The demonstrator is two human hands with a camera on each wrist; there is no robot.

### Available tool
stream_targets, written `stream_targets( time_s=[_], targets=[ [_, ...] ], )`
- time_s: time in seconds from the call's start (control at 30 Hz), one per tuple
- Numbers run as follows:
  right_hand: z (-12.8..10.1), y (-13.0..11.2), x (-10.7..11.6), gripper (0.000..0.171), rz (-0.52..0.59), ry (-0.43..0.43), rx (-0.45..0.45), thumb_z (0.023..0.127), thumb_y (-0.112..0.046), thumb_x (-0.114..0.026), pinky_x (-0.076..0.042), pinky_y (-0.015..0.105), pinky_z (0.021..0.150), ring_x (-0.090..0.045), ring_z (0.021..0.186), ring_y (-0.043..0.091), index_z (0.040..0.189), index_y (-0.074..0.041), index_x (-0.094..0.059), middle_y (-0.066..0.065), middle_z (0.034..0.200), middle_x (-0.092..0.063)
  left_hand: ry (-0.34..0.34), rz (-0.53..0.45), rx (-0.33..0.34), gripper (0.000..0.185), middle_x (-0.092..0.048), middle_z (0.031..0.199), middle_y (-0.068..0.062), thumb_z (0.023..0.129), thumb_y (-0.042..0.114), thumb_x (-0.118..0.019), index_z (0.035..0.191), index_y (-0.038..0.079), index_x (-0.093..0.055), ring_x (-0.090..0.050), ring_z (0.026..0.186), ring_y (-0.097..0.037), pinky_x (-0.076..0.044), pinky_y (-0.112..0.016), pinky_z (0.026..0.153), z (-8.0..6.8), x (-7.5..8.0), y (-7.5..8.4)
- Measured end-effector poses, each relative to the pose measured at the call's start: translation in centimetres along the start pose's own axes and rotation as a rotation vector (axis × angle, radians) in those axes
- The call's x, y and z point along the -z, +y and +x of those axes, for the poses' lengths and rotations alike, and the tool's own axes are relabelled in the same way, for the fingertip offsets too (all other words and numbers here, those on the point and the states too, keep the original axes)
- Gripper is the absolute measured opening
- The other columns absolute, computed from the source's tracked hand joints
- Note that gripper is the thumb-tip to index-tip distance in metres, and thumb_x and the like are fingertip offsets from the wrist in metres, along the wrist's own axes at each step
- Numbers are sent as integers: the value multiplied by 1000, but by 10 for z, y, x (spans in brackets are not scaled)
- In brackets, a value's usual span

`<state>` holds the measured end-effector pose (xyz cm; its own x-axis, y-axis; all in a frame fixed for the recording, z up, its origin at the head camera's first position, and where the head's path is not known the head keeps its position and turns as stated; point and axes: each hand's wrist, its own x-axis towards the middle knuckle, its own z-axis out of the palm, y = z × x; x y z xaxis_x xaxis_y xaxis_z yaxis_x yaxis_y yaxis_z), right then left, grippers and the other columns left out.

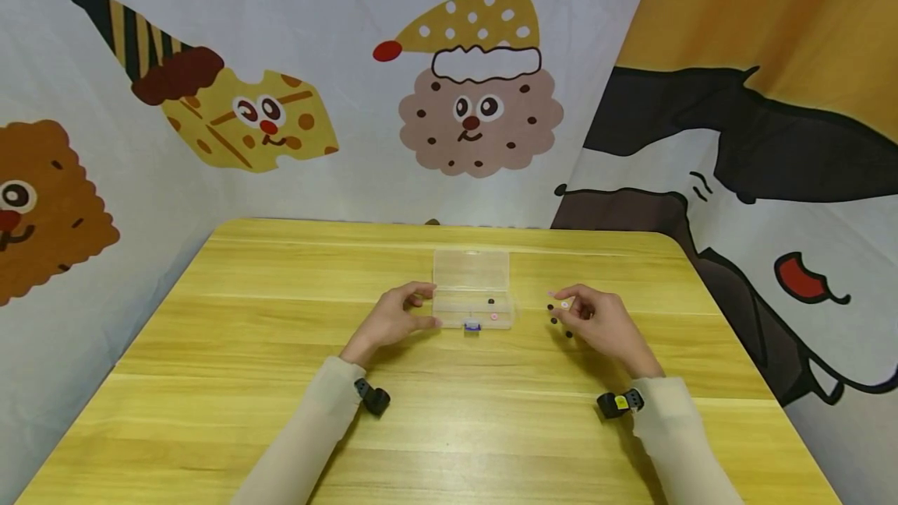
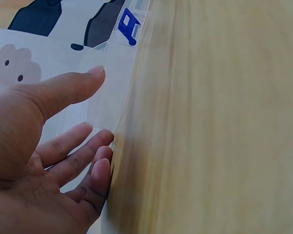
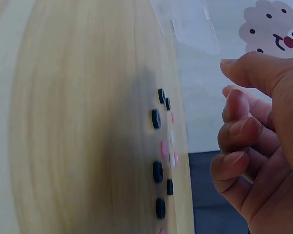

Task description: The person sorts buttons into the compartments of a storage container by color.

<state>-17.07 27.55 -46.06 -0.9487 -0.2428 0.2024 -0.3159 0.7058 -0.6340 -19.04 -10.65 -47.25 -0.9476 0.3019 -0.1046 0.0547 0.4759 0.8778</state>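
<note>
A clear plastic compartment box (image 1: 471, 298) lies on the table with its lid (image 1: 471, 270) raised at the back. One black button (image 1: 491, 301) is in its rear section and one pink button (image 1: 494, 317) in its front section. My left hand (image 1: 394, 316) rests at the box's left end, thumb by the front corner, the other fingers along the side. My right hand (image 1: 592, 322) hovers over loose buttons to the right of the box. Its thumb and fingertips stand apart, with nothing between them in the right wrist view. Those loose black buttons (image 3: 157, 171) lie among pink buttons (image 3: 164, 148) and white ones.
The wooden table (image 1: 316, 256) runs back to a cloth wall (image 1: 281, 6) printed with cartoon figures. A blue latch (image 1: 472, 326) sticks out from the box's front edge. Both wrists carry small black cameras (image 1: 376, 401).
</note>
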Motion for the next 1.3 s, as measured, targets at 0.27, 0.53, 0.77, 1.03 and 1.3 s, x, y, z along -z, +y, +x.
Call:
stream_targets(
  time_s=[0.27,0.53,0.77,1.03,1.3],
  targets=[
    [-7,9,7,30,-20,7,-31,95,-29,-76,-44,24,51,-54,58,9,117,-10,-72,-4,74,-65,10,15,13,62,-65,136,-3,85,23,-85,142,18,-60,-58,123,-25,-49,-46,107,0,0,0],
    [-15,20,22,36,3,-25,-119,95,-32,-76,-47,26,50,-57,59,12,123,-12,-69,0,78,-66,3,9,12,63,-64,137,-5,86,22,-85,143,17,-60,-57,123,-26,-48,-46,108,0,0,0],
    [-22,33,31,39,16,-74,-168,95,-33,-75,-49,27,51,-61,57,19,124,-8,-66,5,78,-68,7,5,10,62,-64,137,-4,86,22,-85,143,17,-60,-58,123,-26,-48,-47,108,0,0,-1],
    [-31,43,39,32,-74,-86,-182,94,-29,-76,-46,24,57,-56,59,11,118,-9,-69,0,75,-65,6,10,5,63,-65,137,-4,86,22,-85,143,17,-60,-58,123,-26,-48,-47,108,0,-1,1],
    [-37,49,44,28,-88,-105,-207,94,-25,-77,-46,24,59,-55,64,10,115,-9,-70,2,79,-64,-2,-2,16,63,-64,137,-4,86,22,-85,143,17,-59,-57,124,-26,-48,-46,109,0,0,1]
  ],
)
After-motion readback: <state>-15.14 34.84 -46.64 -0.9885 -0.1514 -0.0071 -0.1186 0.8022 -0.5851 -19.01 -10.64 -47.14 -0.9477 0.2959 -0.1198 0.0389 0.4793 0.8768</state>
